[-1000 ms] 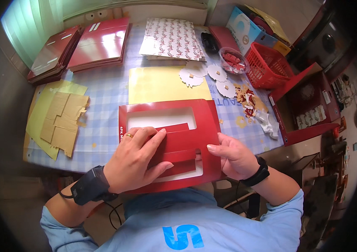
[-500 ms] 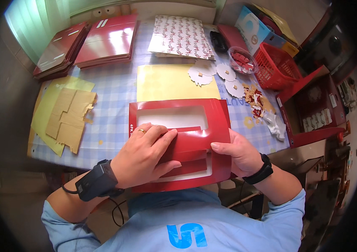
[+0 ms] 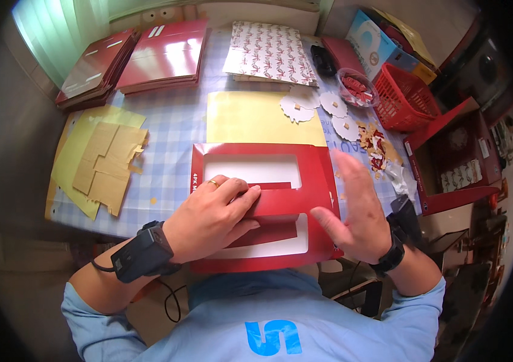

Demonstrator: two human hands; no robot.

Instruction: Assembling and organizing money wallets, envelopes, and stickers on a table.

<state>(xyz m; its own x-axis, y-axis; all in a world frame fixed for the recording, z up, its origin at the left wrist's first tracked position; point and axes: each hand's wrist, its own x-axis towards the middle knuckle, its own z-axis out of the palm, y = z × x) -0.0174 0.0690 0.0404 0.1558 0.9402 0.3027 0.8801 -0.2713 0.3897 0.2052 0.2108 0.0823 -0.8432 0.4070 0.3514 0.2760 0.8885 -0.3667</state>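
A flat red cardboard box [image 3: 283, 203] lies before me at the table's near edge, with two cut-out windows that show white beneath. A raised red band runs between the windows. My left hand [image 3: 211, 211], with a ring on one finger, pinches the left part of this band, fingers above and thumb below. My right hand [image 3: 359, 208] is off the cardboard, held above its right side with the fingers stretched and the thumb apart. Nothing is in it. Under the far edge of the box lies a yellow sheet [image 3: 247, 117].
Stacks of red cardboard [image 3: 163, 54] and patterned sheets [image 3: 270, 51] stand at the back. Torn brown cardboard [image 3: 102, 169] lies left. To the right are white paper pieces [image 3: 345, 128], a round tub [image 3: 358, 90], a red basket [image 3: 402, 99], scraps [image 3: 374, 145] and an open red box [image 3: 443, 160].
My right hand has let go of the box's right edge and lifted, its fingers now straight. The left hand keeps its hold on the band. The view has shifted slightly.
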